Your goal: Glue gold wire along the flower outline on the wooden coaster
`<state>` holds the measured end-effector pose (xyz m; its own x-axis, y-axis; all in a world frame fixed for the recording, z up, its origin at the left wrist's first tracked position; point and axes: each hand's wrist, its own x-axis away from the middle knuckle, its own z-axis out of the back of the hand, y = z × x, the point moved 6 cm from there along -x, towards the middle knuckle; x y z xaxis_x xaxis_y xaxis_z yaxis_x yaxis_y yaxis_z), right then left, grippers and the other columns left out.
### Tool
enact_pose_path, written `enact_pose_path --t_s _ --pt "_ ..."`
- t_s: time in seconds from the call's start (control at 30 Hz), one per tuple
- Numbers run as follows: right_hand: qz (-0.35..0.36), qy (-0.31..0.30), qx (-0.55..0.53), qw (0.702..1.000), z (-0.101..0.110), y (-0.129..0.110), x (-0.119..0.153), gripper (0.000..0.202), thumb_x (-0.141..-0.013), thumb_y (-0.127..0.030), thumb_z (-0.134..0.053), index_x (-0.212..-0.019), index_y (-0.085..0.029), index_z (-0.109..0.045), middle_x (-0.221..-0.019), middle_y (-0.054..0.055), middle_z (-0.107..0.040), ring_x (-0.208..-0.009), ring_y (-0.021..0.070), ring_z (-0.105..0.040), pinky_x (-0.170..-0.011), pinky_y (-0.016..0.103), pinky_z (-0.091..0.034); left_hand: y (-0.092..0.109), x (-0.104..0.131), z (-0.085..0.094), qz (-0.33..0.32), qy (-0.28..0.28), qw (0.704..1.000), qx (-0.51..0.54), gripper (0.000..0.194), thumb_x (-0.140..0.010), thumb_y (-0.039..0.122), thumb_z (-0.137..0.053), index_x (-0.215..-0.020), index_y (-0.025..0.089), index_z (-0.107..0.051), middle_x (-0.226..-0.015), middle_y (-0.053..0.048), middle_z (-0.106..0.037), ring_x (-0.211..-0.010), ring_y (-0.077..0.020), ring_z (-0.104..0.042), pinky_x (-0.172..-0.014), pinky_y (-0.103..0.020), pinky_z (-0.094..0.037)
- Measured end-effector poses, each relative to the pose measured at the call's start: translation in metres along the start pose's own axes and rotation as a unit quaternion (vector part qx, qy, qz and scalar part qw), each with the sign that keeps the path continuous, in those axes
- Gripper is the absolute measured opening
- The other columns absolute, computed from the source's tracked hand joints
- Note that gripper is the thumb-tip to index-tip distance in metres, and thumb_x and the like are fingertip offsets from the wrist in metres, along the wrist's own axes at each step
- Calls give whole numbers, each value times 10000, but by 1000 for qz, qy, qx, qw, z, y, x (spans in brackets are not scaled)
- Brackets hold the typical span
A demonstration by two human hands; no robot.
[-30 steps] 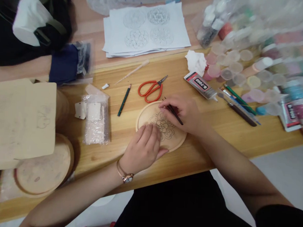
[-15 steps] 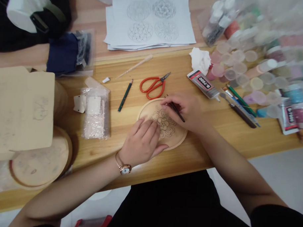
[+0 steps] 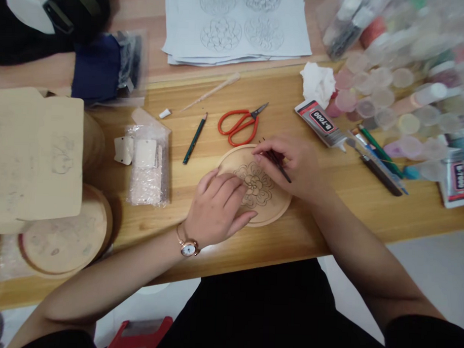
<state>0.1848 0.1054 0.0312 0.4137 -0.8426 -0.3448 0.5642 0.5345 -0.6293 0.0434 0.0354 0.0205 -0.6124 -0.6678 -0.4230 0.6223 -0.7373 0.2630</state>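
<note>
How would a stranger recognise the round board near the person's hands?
On the wooden table, find the scissors with red handles. Just below them, partly covered by the left hand and the right hand, lies a pale round board. Unlike the other round board, far left, it carries a dark flower drawing.

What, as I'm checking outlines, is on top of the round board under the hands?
A flower drawing; the left hand covers its lower-left edge, so that part is hidden.
</note>
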Motion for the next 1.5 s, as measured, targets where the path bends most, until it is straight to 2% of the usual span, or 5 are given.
enact_pose_path --t_s 0.37,0.83,1.03,1.2,1.5 --pt "-6 -1 -8 1000 1 -2 0 80 -886 -210 -557 -880 -222 -635 -817 21 -686 -725 153 -616 -665 323 -492 -8 1 5 47 33 998 -2 224 -882 282 -580 -1057 142 -594 -1013 -101 -671 -980 -243 -613 -995 -471 -433" --pt "-28 65 -75 995 9 11 -1 87 -844 -237 -565 -791 -226 -633 -702 -9 -648 -599 114 -523 -585 283 -412 97 14 48 -352 36 931 94 193 -854 135 -560 -797 189 -737 -815 -26 -729 -789 -153 -673 -712 -254 -565" --pt "-49 104 -110 987 11 13 1 129 -824 -284 -546 -796 -196 -636 -732 11 -653 -664 134 -562 -640 281 -436 80 -15 77 -25 77 944 320 123 -883 115 -562 -906 197 -651 -815 -13 -695 -783 -121 -659 -713 -260 -558" --pt "-41 114 -142 982 9 11 3 156 -798 -320 -562 -800 -187 -643 -671 8 -638 -574 123 -538 -577 266 -429 58 12 58 337 231 691 596 219 -740 240 -725 -885 199 -565 -726 31 -559 -672 -83 -568 -643 -226 -510" --pt "-49 138 -183 972 8 16 2 215 -781 -394 -575 -789 -189 -639 -636 24 -639 -553 147 -556 -536 287 -451 87 34 52 384 306 571 658 343 -682 335 -745 -926 204 -543 -737 35 -514 -688 -81 -554 -640 -221 -495"
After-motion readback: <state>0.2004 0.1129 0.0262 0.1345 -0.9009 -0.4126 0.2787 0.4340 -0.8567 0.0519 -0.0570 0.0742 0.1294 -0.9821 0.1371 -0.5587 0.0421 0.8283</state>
